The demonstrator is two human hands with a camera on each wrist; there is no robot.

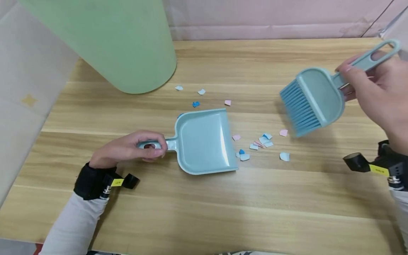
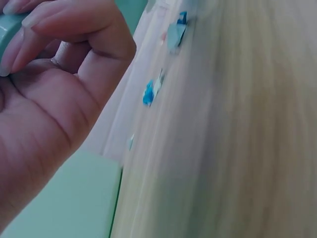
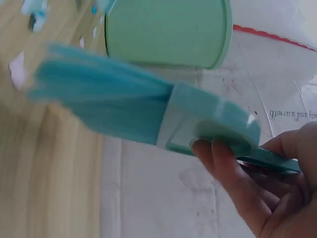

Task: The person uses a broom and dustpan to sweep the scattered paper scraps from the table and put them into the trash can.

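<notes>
Centrally, the left hand (image 1: 127, 148) grips the pale blue plastic dustpan (image 1: 204, 141), mouth facing right toward coloured paper scraps (image 1: 261, 143); at upper right, the right hand (image 1: 376, 92) clasps the blue-bristled hand brush (image 1: 313, 101) above the wooden surface (image 1: 223, 198).

1. Head view: even, bright light is falling from above; soft shadows are lying under the brush (image 1: 310, 101) and left hand (image 1: 127, 148); edges are bowing slightly.
2. Left wrist view: the table (image 2: 237, 148) is smearing with motion blur.
3. Right wrist view: bristles are blurring; the background is washing out pale.
</notes>
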